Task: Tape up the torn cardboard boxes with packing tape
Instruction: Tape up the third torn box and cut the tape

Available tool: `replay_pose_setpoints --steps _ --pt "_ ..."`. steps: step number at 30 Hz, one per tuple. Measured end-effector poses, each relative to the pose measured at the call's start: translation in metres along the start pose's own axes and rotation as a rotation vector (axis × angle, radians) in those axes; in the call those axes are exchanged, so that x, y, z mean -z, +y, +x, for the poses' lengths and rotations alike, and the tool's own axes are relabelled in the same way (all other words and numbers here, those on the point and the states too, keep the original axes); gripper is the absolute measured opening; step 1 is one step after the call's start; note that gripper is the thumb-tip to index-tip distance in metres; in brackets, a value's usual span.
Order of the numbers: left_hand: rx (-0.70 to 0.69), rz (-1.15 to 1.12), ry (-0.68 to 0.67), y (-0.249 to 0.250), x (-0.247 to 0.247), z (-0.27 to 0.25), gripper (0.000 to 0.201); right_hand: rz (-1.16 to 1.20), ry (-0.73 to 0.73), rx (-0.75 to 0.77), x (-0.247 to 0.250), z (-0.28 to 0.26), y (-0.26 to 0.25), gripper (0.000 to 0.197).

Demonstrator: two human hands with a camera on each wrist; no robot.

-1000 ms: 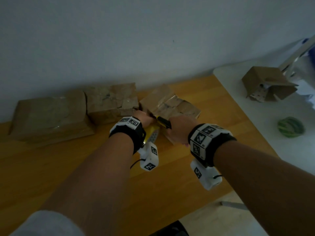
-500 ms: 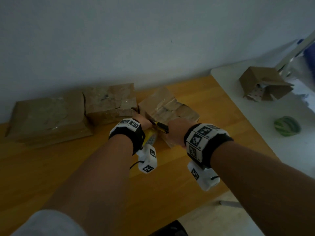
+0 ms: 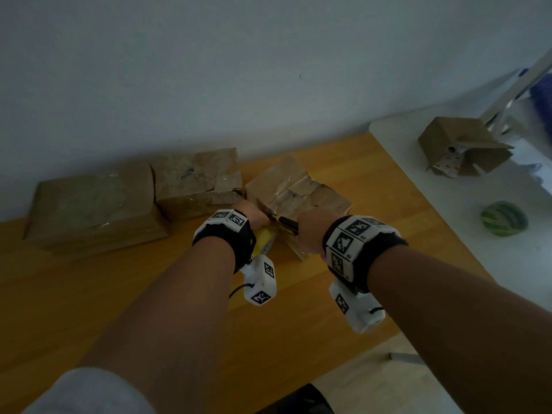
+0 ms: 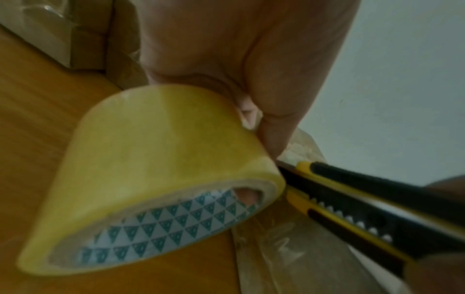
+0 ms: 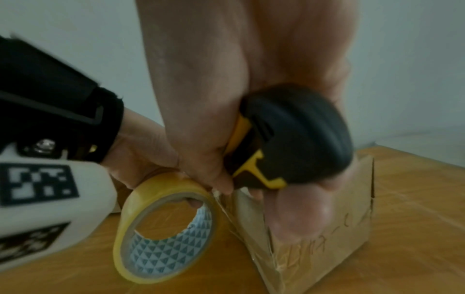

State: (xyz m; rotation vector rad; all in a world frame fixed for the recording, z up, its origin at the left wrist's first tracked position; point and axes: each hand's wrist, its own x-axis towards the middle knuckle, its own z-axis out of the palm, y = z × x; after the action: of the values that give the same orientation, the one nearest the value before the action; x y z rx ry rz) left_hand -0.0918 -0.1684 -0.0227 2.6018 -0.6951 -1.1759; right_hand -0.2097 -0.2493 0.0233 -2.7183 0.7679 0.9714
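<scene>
Change: over the last second my two hands have barely shifted; they stay locked together at the near-left corner of the crumpled box (image 3: 298, 191), so the cut is still in progress and the strip is not yet free.
Meaning: judging by that, this box is nearly taped; once the blade goes through, the end wants pressing down.
Left hand (image 3: 254, 215): fingers curled through the core of the tape roll (image 4: 151, 179), thumb on its outer face, holding it tilted just above the wooden table (image 3: 89, 294).
Right hand (image 3: 310, 231): fist wrapped tight round the yellow-and-black utility knife (image 4: 352, 202), tip aimed left at the roll.
Tape: a clear stretch runs from the roll to the box's near-left face; the blade tip sits right at the roll's edge, just beside my left thumb.
Blade: whether it is touching the tape I cannot tell, too blurred.
Box versus fingers: my right fist is pressed against its near corner; the roll hangs just left of it.
Other boxes: two more (image 3: 98, 204) (image 3: 197, 180) lie to the left along the wall, with glossy tape showing on them.
Far right: an open box (image 3: 460, 144) waits on the white table (image 3: 448, 234), well apart.
</scene>
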Motion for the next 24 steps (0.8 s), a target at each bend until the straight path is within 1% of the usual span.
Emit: replay_pose_setpoints --steps 1,3,5,8,9,11,13,14,16,18,19,21,24 --pt "0.011 -0.007 0.012 -0.001 -0.001 0.000 0.022 0.011 -0.009 0.003 0.001 -0.001 0.000 0.025" --pt "0.039 -0.027 0.012 -0.005 -0.006 0.005 0.028 -0.016 -0.020 0.019 0.001 -0.001 0.003 0.020" --pt "0.043 -0.045 -0.005 -0.006 -0.005 0.003 0.028 -0.073 -0.033 0.002 -0.001 0.000 0.005 0.020" --pt "0.045 -0.059 -0.033 -0.011 -0.001 -0.006 0.048 -0.189 -0.009 -0.004 -0.005 -0.003 0.013 0.028" --pt "0.050 -0.060 -0.036 -0.014 0.001 -0.008 0.050 -0.175 0.000 -0.008 -0.006 -0.005 0.016 0.030" --pt "0.056 -0.018 -0.038 -0.023 0.005 -0.011 0.050 -0.122 -0.045 -0.014 -0.008 -0.010 0.023 0.037" --pt "0.059 0.040 -0.041 -0.031 0.007 -0.015 0.054 -0.082 -0.060 -0.015 -0.006 -0.014 0.025 0.037" --pt "0.050 0.061 -0.044 -0.033 0.009 -0.017 0.055 -0.047 -0.050 0.009 -0.005 -0.016 0.024 0.037" --pt "0.015 0.079 -0.052 -0.036 0.012 -0.024 0.050 0.025 -0.037 0.066 -0.005 -0.017 0.018 0.038" --pt "-0.004 0.052 -0.052 -0.041 0.017 -0.033 0.044 0.023 -0.056 0.090 -0.009 -0.012 0.010 0.034" --pt "-0.001 0.038 -0.048 -0.046 0.019 -0.037 0.045 0.005 -0.069 0.100 -0.012 -0.008 0.005 0.031" --pt "0.001 -0.030 -0.004 -0.060 0.024 -0.044 0.047 0.003 -0.097 0.097 -0.022 0.001 -0.006 0.029" --pt "0.010 -0.180 0.041 -0.083 0.025 -0.048 0.039 0.006 -0.152 0.109 -0.042 0.012 -0.023 0.032"
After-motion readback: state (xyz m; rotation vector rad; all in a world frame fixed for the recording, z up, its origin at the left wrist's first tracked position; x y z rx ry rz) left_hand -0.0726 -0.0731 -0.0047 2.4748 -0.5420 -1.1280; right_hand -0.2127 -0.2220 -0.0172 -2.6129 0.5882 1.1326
